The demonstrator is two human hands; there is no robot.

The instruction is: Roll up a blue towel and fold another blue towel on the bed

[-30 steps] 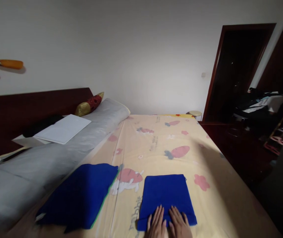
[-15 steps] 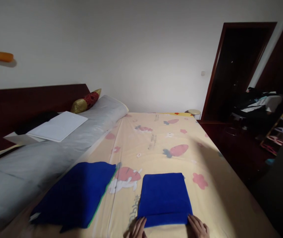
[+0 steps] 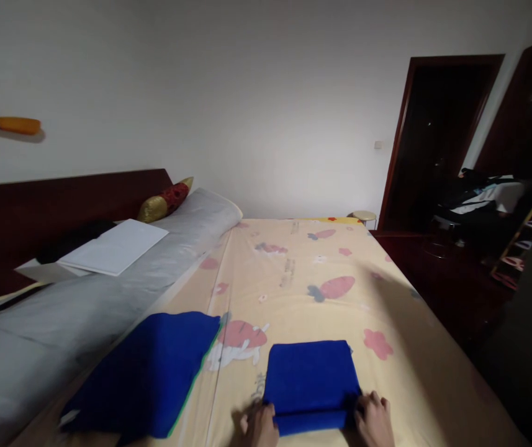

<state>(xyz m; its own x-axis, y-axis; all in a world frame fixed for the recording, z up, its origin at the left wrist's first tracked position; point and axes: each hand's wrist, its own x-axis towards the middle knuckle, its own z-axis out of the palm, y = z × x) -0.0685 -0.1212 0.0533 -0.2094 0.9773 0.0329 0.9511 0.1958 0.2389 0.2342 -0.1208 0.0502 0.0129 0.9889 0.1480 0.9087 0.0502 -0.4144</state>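
Note:
A folded blue towel [image 3: 311, 380] lies on the yellow carrot-print bedsheet [image 3: 303, 279] right in front of me. My left hand [image 3: 259, 426] grips its near left corner with the fingers curled over the edge. My right hand [image 3: 374, 419] grips the near right corner the same way. The near edge of the towel is doubled back over itself between my hands. A second, larger blue cloth [image 3: 150, 375] with a green edge lies flat to the left, apart from both hands.
A grey bolster [image 3: 84, 292] runs along the left side below a dark headboard [image 3: 37, 217], with white paper [image 3: 112, 246] on it and a red-gold cushion [image 3: 166, 198] behind. A small stool [image 3: 364, 216], a dark doorway [image 3: 437, 136] and cluttered shelves [image 3: 521, 236] are on the right.
My hands moved from flat on the towel's middle out to its near corners, took hold of them, and the near edge has been folded over, shortening the towel.

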